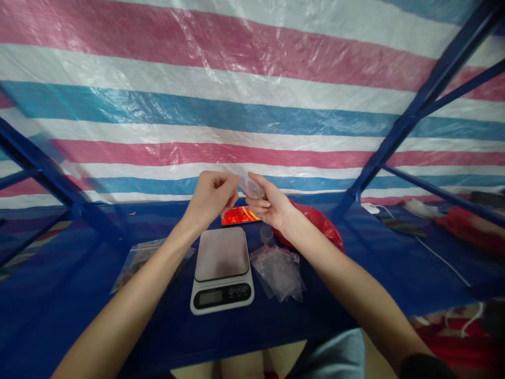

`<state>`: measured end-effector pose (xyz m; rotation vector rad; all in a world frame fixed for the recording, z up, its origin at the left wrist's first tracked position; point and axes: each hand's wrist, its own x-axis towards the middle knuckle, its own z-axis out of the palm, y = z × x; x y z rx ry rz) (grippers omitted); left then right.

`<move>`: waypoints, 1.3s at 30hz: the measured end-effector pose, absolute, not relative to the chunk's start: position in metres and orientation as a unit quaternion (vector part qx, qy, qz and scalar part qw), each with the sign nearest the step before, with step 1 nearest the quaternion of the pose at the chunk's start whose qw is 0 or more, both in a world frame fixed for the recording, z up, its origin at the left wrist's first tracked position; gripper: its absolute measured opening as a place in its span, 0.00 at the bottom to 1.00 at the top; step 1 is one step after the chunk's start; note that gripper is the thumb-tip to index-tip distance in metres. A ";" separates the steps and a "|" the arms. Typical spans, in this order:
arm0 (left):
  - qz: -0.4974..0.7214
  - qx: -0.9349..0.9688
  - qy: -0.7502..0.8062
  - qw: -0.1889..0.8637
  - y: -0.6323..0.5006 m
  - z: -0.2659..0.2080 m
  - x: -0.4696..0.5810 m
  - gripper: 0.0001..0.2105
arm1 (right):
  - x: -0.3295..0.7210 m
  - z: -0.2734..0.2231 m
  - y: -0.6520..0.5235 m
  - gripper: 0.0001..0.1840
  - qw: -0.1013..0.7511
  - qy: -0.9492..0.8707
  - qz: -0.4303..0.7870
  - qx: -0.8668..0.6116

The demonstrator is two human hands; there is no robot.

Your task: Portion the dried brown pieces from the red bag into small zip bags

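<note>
Both hands are raised beyond the scale, above the back of the blue shelf. A small clear plastic bag [251, 186] is held up in my right hand [272, 202], its fingers closed around it; what lies inside is hard to make out. My left hand [216, 195] is closed in a pinch at the bag's upper left edge. Below the hands sits a white kitchen scale [221, 268] with a bare metal plate and a dark display. To its right lies a pile of clear zip bags [279, 271], and behind that a small clear cup [266, 235].
A phone with a lit red screen [239, 215] lies behind the scale. A red plastic bag [321, 226] sits beyond my right forearm. Under my left forearm is a zip bag with dark contents [136, 260]. Blue metal posts [389, 142] and a striped tarp [236, 121] bound the shelf.
</note>
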<state>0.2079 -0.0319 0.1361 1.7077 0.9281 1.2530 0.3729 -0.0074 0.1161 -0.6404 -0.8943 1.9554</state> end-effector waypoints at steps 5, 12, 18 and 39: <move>0.397 0.738 0.398 0.373 -0.060 0.122 0.183 0.29 | 0.447 0.109 -0.014 0.18 0.543 -0.389 0.642 -0.376; 0.362 0.671 0.520 0.386 -0.035 0.057 0.105 0.30 | 0.553 0.080 -0.014 0.28 0.471 -0.605 0.219 -0.603; 0.365 0.671 0.560 0.322 -0.026 0.041 0.085 0.27 | 0.531 0.065 -0.013 0.19 0.264 -0.730 0.009 -0.630; 0.339 0.698 0.557 0.296 -0.029 0.037 0.079 0.27 | 0.553 0.073 -0.016 0.17 0.293 -0.748 0.090 -0.588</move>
